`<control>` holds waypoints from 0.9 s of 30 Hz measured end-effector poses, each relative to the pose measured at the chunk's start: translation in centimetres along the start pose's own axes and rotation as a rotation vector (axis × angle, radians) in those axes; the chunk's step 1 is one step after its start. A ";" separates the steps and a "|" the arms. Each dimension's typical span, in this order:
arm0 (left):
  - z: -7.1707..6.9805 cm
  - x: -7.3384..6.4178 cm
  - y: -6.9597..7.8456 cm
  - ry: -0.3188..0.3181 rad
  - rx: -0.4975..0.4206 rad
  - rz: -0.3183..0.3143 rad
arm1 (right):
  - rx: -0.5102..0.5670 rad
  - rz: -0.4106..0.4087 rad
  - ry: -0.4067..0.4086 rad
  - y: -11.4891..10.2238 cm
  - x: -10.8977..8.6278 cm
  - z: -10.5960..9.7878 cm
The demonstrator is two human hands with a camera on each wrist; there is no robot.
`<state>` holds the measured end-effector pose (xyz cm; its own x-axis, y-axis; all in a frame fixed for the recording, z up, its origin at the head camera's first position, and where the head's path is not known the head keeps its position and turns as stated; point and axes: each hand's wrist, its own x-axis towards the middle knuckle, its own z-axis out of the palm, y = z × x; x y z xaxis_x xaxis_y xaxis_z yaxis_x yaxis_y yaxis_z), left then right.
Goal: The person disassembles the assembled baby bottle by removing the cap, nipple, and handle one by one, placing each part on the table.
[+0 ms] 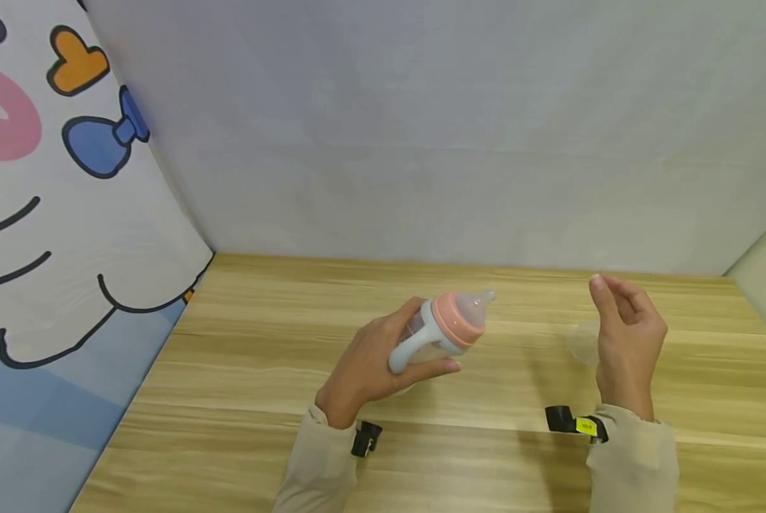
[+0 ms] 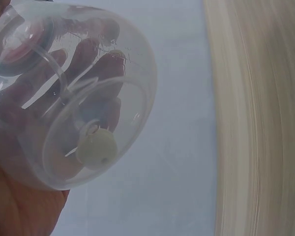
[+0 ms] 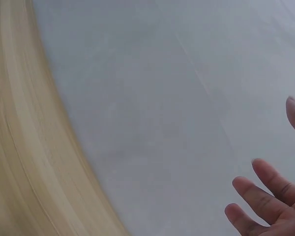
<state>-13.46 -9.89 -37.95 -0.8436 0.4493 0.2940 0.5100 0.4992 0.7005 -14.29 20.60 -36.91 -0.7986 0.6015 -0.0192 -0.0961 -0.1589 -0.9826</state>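
Note:
My left hand (image 1: 371,356) grips a baby bottle (image 1: 457,318) around its body, tilted so the clear teat points up and right. The bottle has a pink collar and pale blue handles. In the left wrist view its clear base (image 2: 137,64) faces the camera, with a thin straw inside ending in a whitish ball (image 2: 96,149). To the right, my right hand (image 1: 628,342) is raised above the table, fingers loosely bent and holding nothing. Partly behind it, a clear round cover (image 1: 583,343) lies on the table.
The wood-grain table (image 1: 261,427) runs back to a pale grey wall sheet (image 1: 421,142). On the left stands a panel (image 1: 55,235) with a cartoon print. Black wrist straps (image 1: 366,438) sit at both sleeve cuffs.

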 end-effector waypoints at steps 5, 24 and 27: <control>-0.1 0.0 0.2 -0.007 -0.004 -0.002 | 0.027 -0.077 -0.061 -1.0 -1.4 1.1; -0.2 -0.3 0.4 -0.012 -0.012 0.015 | 0.014 -0.203 -0.339 -2.5 -6.4 4.6; -0.4 -0.4 0.6 0.000 -0.001 0.020 | 0.009 -0.210 -0.389 -2.5 -7.1 5.1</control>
<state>-12.89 -10.06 -37.34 -0.8335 0.4588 0.3079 0.5263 0.4895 0.6952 -11.42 12.70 -33.40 -0.9254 0.2824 0.2529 -0.2834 -0.0723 -0.9563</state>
